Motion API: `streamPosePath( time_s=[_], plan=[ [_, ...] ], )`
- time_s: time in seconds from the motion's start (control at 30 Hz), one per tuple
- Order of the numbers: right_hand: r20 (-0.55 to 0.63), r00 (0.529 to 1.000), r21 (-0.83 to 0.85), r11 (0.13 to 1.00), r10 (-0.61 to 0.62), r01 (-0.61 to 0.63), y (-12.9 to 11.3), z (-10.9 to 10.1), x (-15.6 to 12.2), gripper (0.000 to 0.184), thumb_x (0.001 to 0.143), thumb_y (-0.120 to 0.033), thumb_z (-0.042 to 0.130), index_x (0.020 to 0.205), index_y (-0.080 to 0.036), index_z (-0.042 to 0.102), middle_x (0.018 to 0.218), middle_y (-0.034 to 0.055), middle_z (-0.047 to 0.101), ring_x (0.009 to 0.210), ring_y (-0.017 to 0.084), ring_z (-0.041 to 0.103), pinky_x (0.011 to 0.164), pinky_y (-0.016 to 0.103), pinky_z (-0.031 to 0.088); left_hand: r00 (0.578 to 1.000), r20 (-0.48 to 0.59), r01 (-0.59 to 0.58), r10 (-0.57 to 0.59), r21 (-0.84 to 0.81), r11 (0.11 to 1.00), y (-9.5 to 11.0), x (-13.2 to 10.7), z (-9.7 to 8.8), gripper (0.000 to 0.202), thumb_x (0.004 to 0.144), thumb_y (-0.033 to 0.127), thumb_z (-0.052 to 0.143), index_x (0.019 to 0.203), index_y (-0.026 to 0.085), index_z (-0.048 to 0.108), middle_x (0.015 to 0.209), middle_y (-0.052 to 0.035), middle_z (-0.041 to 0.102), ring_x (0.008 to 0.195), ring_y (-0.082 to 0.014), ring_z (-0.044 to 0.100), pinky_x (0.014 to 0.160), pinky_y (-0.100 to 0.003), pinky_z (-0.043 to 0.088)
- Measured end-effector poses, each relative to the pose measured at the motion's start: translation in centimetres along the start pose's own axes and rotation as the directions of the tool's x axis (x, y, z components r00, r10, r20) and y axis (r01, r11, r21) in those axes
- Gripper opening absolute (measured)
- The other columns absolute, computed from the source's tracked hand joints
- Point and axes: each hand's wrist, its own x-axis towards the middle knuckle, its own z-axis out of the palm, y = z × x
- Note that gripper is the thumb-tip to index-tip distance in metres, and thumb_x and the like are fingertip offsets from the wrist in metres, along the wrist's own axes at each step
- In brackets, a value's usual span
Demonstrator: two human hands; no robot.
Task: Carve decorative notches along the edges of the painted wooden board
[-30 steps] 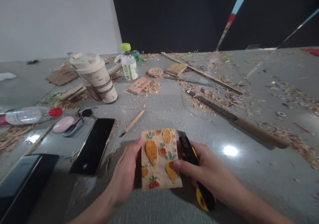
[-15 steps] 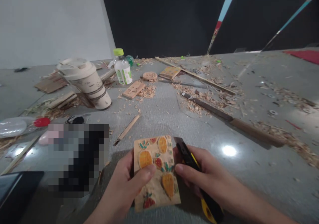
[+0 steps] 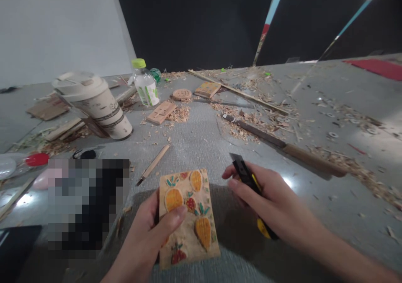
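Between thumb and fingers, wooden plaque shows painted orange fruits.

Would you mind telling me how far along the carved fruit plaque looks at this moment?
Done: the wooden plaque already carries raised, painted orange and red fruit with green leaves, and shavings litter the table. In hand: the left hand grips the plaque, thumb on its face; the right hand holds a yellow-black utility knife beside it, blade clear of the wood. Left: the background is bare, unpainted wood.
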Motion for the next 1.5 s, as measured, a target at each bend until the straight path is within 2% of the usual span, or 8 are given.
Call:
streamPosePath(
  time_s=[0.1,0.23,0.4,0.67,1.03,1.23,1.4,1.5],
  plan=[
    [-0.084,0.988,-0.197,0.974,-0.133,0.115,-0.2,-0.5,-0.1,0.024,0.110,-0.043,0.057,0.112,-0.023,0.071,0.066,-0.0050,0.059,0.057,0.012,0.052,0.052,0.026,0.038,1.000,-0.014,0.014,-0.013,0.021,1.000,0.1,0.0,-0.2,0.059,0.078,0.054,0.095,0.122,0.021,0.076,0.103,-0.0094,0.085,0.077,-0.0240,0.080,0.060,-0.027,0.060],
    [-0.096,0.960,-0.310,0.925,-0.261,0.221,-0.2,-0.5,-0.2,0.018,0.110,-0.037,0.058,0.113,-0.024,0.069,0.066,-0.0063,0.062,0.053,0.011,0.054,0.051,0.025,0.038,0.999,0.027,-0.017,0.017,-0.022,1.000,0.0,0.3,-0.3,0.061,0.078,0.053,0.095,0.126,0.020,0.075,0.113,-0.0117,0.085,0.093,-0.0295,0.083,0.066,-0.028,0.064],
    [-0.066,0.930,-0.346,0.882,-0.362,0.319,-0.3,-0.3,-0.4,0.015,0.110,-0.034,0.059,0.112,-0.022,0.067,0.068,-0.0059,0.064,0.051,0.010,0.056,0.050,0.024,0.039,1.000,-0.016,-0.007,0.006,-0.026,1.000,0.2,0.2,0.1,0.060,0.075,0.050,0.095,0.123,0.021,0.074,0.111,-0.0114,0.085,0.091,-0.0313,0.084,0.070,-0.032,0.066],
    [-0.073,0.854,-0.515,0.753,-0.516,0.411,0.5,-0.3,-0.4,0.007,0.112,-0.026,0.056,0.114,-0.023,0.062,0.080,-0.0008,0.074,0.055,0.012,0.062,0.055,0.026,0.042,0.999,-0.018,0.027,-0.028,-0.043,0.999,0.6,-0.3,0.0,0.066,0.080,0.046,0.093,0.137,0.020,0.071,0.123,-0.0141,0.083,0.099,-0.0328,0.083,0.073,-0.034,0.067],
    [-0.059,0.899,-0.496,0.795,-0.433,0.351,0.9,-0.5,0.0,0.013,0.112,-0.033,0.055,0.113,-0.024,0.063,0.086,0.0019,0.078,0.062,0.015,0.069,0.058,0.028,0.045,1.000,0.019,0.014,-0.012,-0.088,0.996,0.5,-0.2,-0.2,0.066,0.084,0.044,0.090,0.141,0.020,0.070,0.133,-0.0156,0.081,0.114,-0.0350,0.081,0.085,-0.034,0.066],
    [-0.034,0.959,-0.538,0.814,-0.280,0.219,1.7,-0.9,0.7,0.030,0.114,-0.050,0.053,0.117,-0.023,0.066,0.076,0.0010,0.073,0.058,0.017,0.064,0.054,0.031,0.039,0.999,0.034,-0.013,0.015,-0.085,0.996,0.0,0.4,-0.3,0.070,0.075,0.047,0.097,0.134,0.018,0.073,0.120,-0.0161,0.084,0.101,-0.0361,0.084,0.072,-0.034,0.067],
    [0.038,0.942,-0.499,0.810,-0.334,0.308,1.4,-1.4,0.4,0.037,0.118,-0.054,0.047,0.121,-0.024,0.070,0.088,0.0026,0.077,0.066,0.016,0.068,0.060,0.030,0.042,0.998,-0.043,-0.053,0.055,0.042,0.998,0.6,0.1,0.4,0.046,0.079,0.038,0.093,0.118,0.020,0.077,0.105,-0.0104,0.086,0.095,-0.0311,0.085,0.080,-0.037,0.069],
    [0.111,0.917,-0.535,0.754,-0.384,0.381,1.4,-1.3,0.1,0.043,0.118,-0.057,0.043,0.111,-0.024,0.070,0.082,0.0020,0.073,0.065,0.018,0.067,0.059,0.032,0.038,0.988,-0.131,-0.056,0.077,0.158,0.986,1.1,-0.4,0.8,0.044,0.080,0.038,0.094,0.117,0.024,0.077,0.100,-0.0064,0.087,0.087,-0.0274,0.085,0.068,-0.029,0.067]
  ],
)
